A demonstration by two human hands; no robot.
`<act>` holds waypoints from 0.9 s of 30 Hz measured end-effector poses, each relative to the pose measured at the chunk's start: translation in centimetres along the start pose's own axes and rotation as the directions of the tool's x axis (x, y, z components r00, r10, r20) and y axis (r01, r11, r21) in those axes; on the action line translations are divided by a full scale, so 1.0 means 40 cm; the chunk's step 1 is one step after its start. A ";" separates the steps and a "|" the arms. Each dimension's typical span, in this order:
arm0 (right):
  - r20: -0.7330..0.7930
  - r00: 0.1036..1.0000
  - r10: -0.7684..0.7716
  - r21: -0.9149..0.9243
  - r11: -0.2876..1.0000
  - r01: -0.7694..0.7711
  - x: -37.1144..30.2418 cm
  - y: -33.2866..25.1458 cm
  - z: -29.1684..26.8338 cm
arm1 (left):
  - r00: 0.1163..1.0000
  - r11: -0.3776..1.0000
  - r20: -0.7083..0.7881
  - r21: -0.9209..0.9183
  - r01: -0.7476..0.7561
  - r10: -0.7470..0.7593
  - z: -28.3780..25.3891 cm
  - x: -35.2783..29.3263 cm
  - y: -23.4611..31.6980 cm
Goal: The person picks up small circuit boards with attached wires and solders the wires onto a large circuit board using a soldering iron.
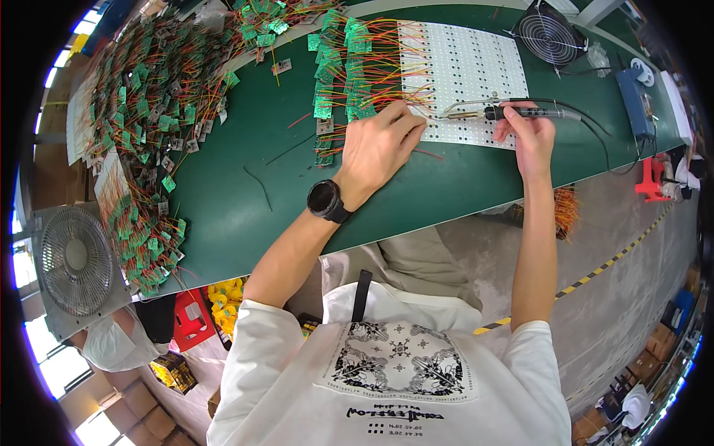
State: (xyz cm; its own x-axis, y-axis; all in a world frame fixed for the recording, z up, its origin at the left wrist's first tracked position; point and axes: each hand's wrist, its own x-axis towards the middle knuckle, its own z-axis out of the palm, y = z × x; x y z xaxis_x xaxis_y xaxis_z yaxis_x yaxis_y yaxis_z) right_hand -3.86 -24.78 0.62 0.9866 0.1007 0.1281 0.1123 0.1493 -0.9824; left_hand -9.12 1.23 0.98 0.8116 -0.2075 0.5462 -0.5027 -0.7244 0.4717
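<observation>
My right hand (529, 137) grips a soldering iron (513, 112) by its black handle, with a thin metal feed tube alongside. The iron's tip points left, over the lower part of a white perforated panel (468, 67). Close to that tip, my left hand (379, 149) rests at the panel's left edge, its fingers bent and pinched together. Whatever they pinch is too small to make out. Red and yellow wires (383, 63) run from the panel to rows of small green circuit boards (359, 70), some beside and under my left hand.
A large heap of wired circuit boards (149, 97) covers the table's left side. A black fan (549, 36) stands at the back right, near a blue box (634, 100) with cables. A grey fan (76, 249) stands at the left. Loose dark wire (259, 187) lies on the green tabletop (223, 223).
</observation>
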 end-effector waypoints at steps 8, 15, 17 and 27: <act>0.024 1.000 0.019 -0.035 0.999 -0.018 -0.001 -0.005 0.001 | 0.999 0.999 -0.002 0.032 0.041 -0.041 0.005 0.001 0.004; 0.058 0.998 0.022 -0.047 0.999 -0.019 0.000 -0.005 0.001 | 0.999 0.999 -0.009 0.019 0.040 -0.040 0.005 0.001 0.002; 0.062 0.998 0.022 -0.049 0.999 -0.019 0.000 -0.004 0.001 | 0.999 0.999 -0.007 0.020 0.042 -0.042 0.005 0.001 0.003; 0.070 0.998 0.008 -0.074 0.997 -0.003 0.000 -0.003 0.004 | 0.999 0.999 -0.030 0.036 0.026 -0.025 0.007 -0.001 0.001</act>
State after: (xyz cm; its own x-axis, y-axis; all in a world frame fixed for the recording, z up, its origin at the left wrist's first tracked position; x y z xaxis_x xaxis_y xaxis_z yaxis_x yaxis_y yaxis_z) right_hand -3.91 -24.65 0.75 0.9769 0.1706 0.1291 0.1176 0.0760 -0.9902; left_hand -9.10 1.02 0.80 0.8145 -0.1693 0.5550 -0.4702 -0.7530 0.4603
